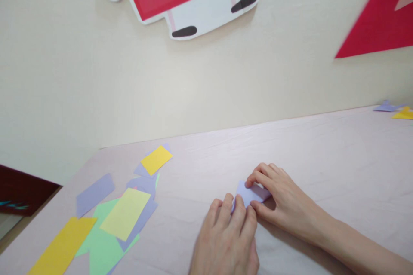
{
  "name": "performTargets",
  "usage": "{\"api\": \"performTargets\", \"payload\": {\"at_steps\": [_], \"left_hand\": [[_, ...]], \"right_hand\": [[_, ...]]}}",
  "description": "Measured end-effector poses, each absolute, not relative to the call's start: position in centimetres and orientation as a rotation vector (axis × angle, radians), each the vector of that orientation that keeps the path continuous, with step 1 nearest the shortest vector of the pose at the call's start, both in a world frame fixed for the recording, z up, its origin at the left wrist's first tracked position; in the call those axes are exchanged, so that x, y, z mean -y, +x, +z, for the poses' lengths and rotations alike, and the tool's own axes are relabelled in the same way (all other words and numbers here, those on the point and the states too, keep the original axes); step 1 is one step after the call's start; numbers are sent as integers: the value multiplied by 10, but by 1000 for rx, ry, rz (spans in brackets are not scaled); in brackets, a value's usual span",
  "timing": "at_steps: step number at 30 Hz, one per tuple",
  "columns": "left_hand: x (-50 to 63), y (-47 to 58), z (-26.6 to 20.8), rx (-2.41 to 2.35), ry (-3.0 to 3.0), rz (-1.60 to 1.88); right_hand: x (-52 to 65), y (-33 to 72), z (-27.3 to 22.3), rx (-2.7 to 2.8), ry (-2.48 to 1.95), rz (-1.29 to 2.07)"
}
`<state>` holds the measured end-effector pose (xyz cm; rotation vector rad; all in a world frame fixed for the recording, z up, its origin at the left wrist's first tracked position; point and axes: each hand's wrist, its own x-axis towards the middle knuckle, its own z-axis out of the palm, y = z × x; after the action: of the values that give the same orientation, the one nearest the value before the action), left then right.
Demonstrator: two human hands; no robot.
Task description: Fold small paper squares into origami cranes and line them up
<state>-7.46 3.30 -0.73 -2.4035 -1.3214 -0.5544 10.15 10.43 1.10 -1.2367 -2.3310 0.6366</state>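
Note:
A small light purple piece of paper [247, 194] lies on the cloth-covered table between my two hands, and it looks folded. My left hand [229, 236] comes in from the bottom, its slightly bent fingertips holding the paper's near left edge down. From the right, my right hand [274, 193] has thumb and fingers closed around the paper's right part. The fingers cover some of the paper's edges, so its full shape is hidden.
To the left lie loose papers: a pale yellow sheet [126, 214], green paper [105, 240], orange-yellow pieces [63, 247] and a purple strip [95, 194]. Purple scraps [387, 106] sit at the far right edge. Behind the table rises a wall [193, 81] with a red-and-white cutout [206, 10].

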Motion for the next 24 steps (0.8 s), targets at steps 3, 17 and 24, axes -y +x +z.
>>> {"api": "performTargets", "payload": {"at_steps": [3,17,24], "left_hand": [[-33,-74,-7,1318,-2411,-557],[-32,-76,-7,1315,-2444,-547],[-32,-80,-10,1339,-2495,-493]], "right_hand": [[-105,101,11,2324,-1245,618],[-110,122,10,2333,-1281,727],[-117,135,12,2244,-1289,806]]}}
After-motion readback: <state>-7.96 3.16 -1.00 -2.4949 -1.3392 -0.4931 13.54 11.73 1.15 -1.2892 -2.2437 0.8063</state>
